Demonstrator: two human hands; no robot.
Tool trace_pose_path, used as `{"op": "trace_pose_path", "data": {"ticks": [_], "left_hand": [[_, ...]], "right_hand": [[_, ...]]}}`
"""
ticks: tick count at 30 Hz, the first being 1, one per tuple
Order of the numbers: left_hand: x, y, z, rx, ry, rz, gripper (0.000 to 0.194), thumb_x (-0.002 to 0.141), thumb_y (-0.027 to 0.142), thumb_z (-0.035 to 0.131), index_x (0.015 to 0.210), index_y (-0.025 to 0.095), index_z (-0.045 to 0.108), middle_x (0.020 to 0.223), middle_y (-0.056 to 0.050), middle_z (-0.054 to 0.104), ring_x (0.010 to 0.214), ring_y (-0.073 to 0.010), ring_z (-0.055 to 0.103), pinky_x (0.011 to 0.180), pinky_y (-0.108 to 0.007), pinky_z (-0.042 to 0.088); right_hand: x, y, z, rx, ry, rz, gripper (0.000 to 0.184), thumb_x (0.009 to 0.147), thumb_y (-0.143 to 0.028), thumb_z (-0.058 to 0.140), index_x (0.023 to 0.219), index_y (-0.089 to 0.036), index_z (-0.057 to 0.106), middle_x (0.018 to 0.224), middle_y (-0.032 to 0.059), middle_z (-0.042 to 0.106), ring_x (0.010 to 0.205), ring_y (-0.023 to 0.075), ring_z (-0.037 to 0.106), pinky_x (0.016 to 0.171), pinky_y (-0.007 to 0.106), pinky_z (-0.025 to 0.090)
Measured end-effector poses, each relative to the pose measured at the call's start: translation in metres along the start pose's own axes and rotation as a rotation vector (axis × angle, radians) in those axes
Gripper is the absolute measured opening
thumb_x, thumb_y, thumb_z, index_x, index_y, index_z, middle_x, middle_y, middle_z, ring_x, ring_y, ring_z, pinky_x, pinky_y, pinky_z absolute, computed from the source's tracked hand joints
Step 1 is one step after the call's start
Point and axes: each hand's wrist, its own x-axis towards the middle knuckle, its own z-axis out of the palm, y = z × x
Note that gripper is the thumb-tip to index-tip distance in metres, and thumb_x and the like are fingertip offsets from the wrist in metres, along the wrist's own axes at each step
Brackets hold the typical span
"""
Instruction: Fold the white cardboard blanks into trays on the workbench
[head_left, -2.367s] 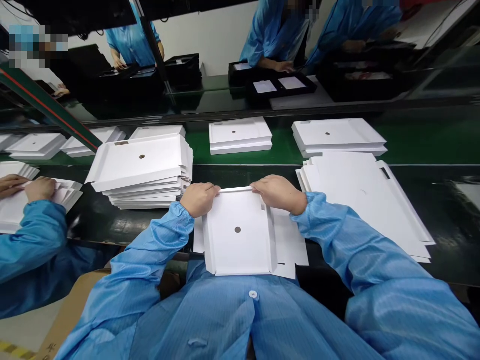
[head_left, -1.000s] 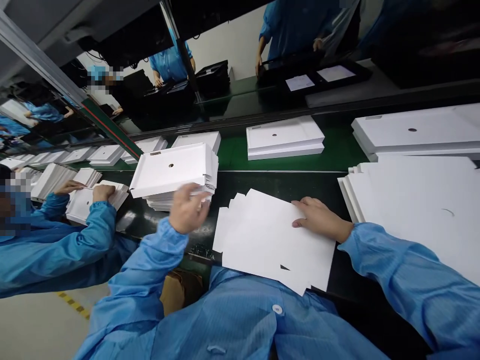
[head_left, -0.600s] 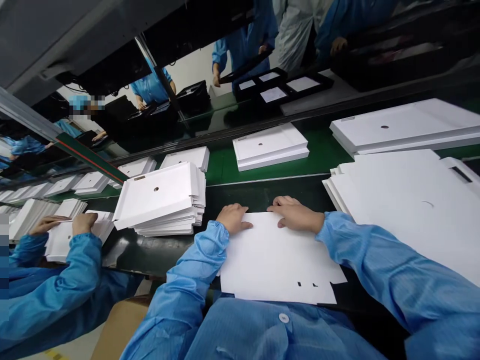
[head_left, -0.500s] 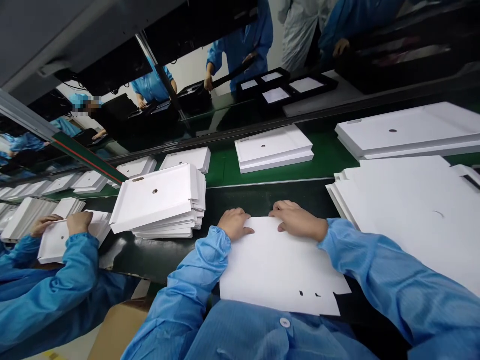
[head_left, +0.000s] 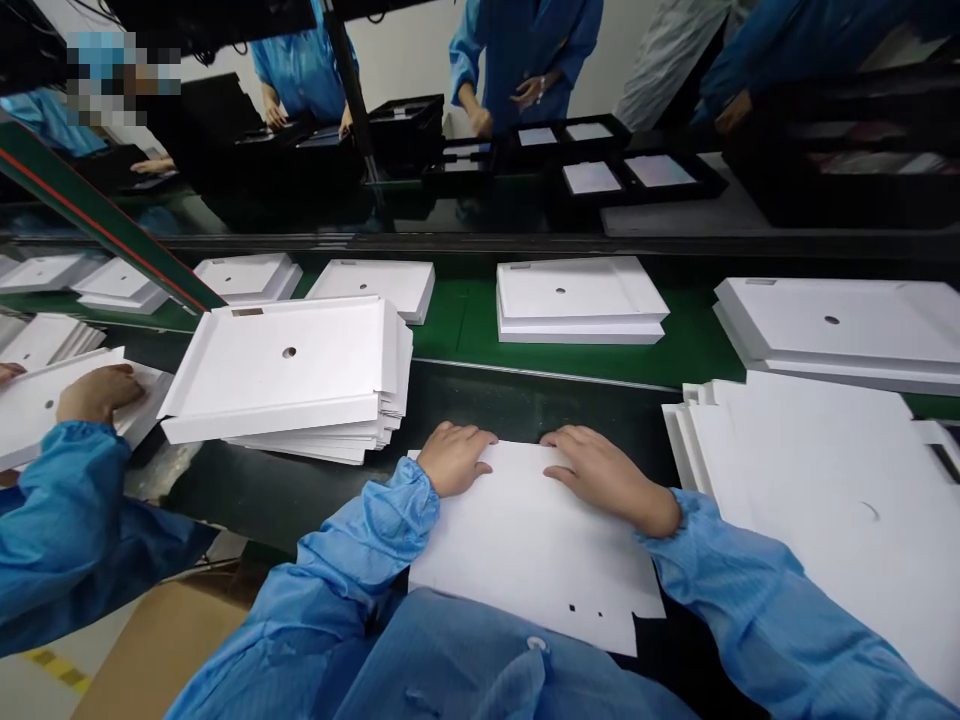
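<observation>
A flat white cardboard sheet lies in front of me, with small dark cut-outs and a notch at its near right corner. My left hand grips its far edge on the left, thumb on top and fingertips curled over the edge. On the right, my right hand holds the same edge, its thumb also on the sheet. The undersides of both hands' fingers are hidden. To the left of my hands is a stack of folded white cardboard trays, the top one with a round hole.
More flat white sheets are piled at my right. Paired white trays sit along the green belt behind. A co-worker's hand works on a tray at the left. Below it stands a brown carton. Other people stand across the line.
My view has turned and levelled, so things sit differently in the picture. Both hands stay on the sheet's far edge. Across the line, a person's dark case has been lowered.
</observation>
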Motion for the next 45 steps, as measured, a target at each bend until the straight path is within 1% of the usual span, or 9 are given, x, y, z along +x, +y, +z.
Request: {"op": "trace_pose_path", "data": {"ticks": [4, 10, 14, 17, 19, 23, 28, 34, 45], "left_hand": [[-0.002, -0.005, -0.002, 0.064, -0.030, 0.031, 0.042, 0.088, 0.029, 0.069, 0.129, 0.024, 0.060, 0.110, -0.007, 0.069, 0.101, -0.0262, 0.066, 0.086, -0.042, 0.042], [-0.006, 0.002, -0.012, 0.184, -0.016, 0.102, 0.017, 0.091, 0.016, 0.055, 0.105, 0.019, 0.066, 0.100, -0.008, 0.068, 0.095, -0.0252, 0.064, 0.078, -0.040, 0.041], [-0.009, 0.018, -0.018, 0.278, -0.090, 0.151, 0.024, 0.093, 0.008, 0.044, 0.101, 0.017, 0.065, 0.097, -0.010, 0.066, 0.090, -0.0246, 0.064, 0.072, -0.038, 0.042], [-0.014, 0.035, -0.019, 0.298, -0.220, 0.149, 0.018, 0.096, 0.024, 0.052, 0.099, 0.014, 0.067, 0.097, -0.012, 0.065, 0.087, -0.0272, 0.065, 0.067, -0.037, 0.043], [-0.018, 0.045, -0.018, 0.289, -0.281, 0.111, 0.030, 0.094, 0.040, 0.058, 0.102, 0.012, 0.067, 0.099, -0.014, 0.065, 0.083, -0.0280, 0.066, 0.065, -0.037, 0.044], [-0.018, 0.055, -0.014, 0.296, -0.287, 0.044, 0.046, 0.094, 0.051, 0.057, 0.110, 0.009, 0.064, 0.099, -0.016, 0.064, 0.077, -0.0287, 0.068, 0.060, -0.035, 0.044], [-0.009, 0.051, -0.008, 0.300, -0.250, 0.045, 0.039, 0.098, 0.047, 0.053, 0.112, 0.012, 0.063, 0.101, -0.015, 0.064, 0.080, -0.0270, 0.068, 0.062, -0.033, 0.043], [-0.011, 0.044, -0.004, 0.285, -0.182, 0.101, 0.033, 0.098, 0.043, 0.055, 0.121, 0.020, 0.062, 0.100, -0.011, 0.063, 0.079, -0.0248, 0.065, 0.064, -0.035, 0.041], [-0.006, 0.038, 0.003, 0.232, -0.102, 0.234, 0.021, 0.097, 0.030, 0.056, 0.104, 0.015, 0.068, 0.099, -0.010, 0.060, 0.093, -0.0252, 0.059, 0.082, -0.039, 0.045]], "right_hand": [[-0.003, -0.002, -0.007, -0.123, -0.062, -0.008, 0.032, 0.090, -0.026, 0.064, 0.121, -0.019, 0.065, 0.110, 0.0113, 0.065, 0.104, 0.0294, 0.060, 0.092, 0.042, 0.046], [-0.005, -0.010, -0.022, -0.303, -0.100, -0.054, 0.014, 0.095, -0.024, 0.057, 0.091, -0.017, 0.068, 0.096, 0.0104, 0.065, 0.091, 0.0245, 0.056, 0.079, 0.035, 0.037], [-0.008, -0.019, -0.026, -0.359, -0.183, -0.109, 0.020, 0.094, -0.014, 0.050, 0.086, -0.017, 0.068, 0.087, 0.0089, 0.065, 0.086, 0.0219, 0.056, 0.073, 0.033, 0.032], [-0.014, -0.031, -0.027, -0.364, -0.302, -0.118, 0.017, 0.092, -0.025, 0.059, 0.085, -0.014, 0.070, 0.090, 0.0105, 0.066, 0.085, 0.0225, 0.060, 0.071, 0.033, 0.034], [-0.017, -0.040, -0.027, -0.362, -0.360, -0.077, 0.025, 0.090, -0.036, 0.065, 0.086, -0.012, 0.071, 0.095, 0.0120, 0.066, 0.081, 0.0227, 0.062, 0.069, 0.033, 0.036], [-0.018, -0.048, -0.028, -0.349, -0.414, -0.011, 0.029, 0.089, -0.039, 0.065, 0.089, -0.011, 0.072, 0.098, 0.0125, 0.065, 0.080, 0.0227, 0.064, 0.066, 0.033, 0.039], [-0.011, -0.032, -0.023, -0.290, -0.368, -0.065, 0.032, 0.095, -0.040, 0.059, 0.086, -0.013, 0.072, 0.098, 0.0111, 0.066, 0.083, 0.0216, 0.064, 0.069, 0.031, 0.040], [-0.008, -0.021, -0.016, -0.162, -0.256, -0.134, 0.033, 0.092, -0.038, 0.068, 0.118, -0.017, 0.067, 0.106, 0.0084, 0.065, 0.095, 0.0227, 0.063, 0.080, 0.033, 0.042], [-0.010, -0.030, -0.011, -0.202, -0.210, -0.193, 0.017, 0.098, -0.027, 0.058, 0.100, -0.013, 0.068, 0.099, 0.0098, 0.064, 0.095, 0.0237, 0.058, 0.080, 0.035, 0.042]]}}
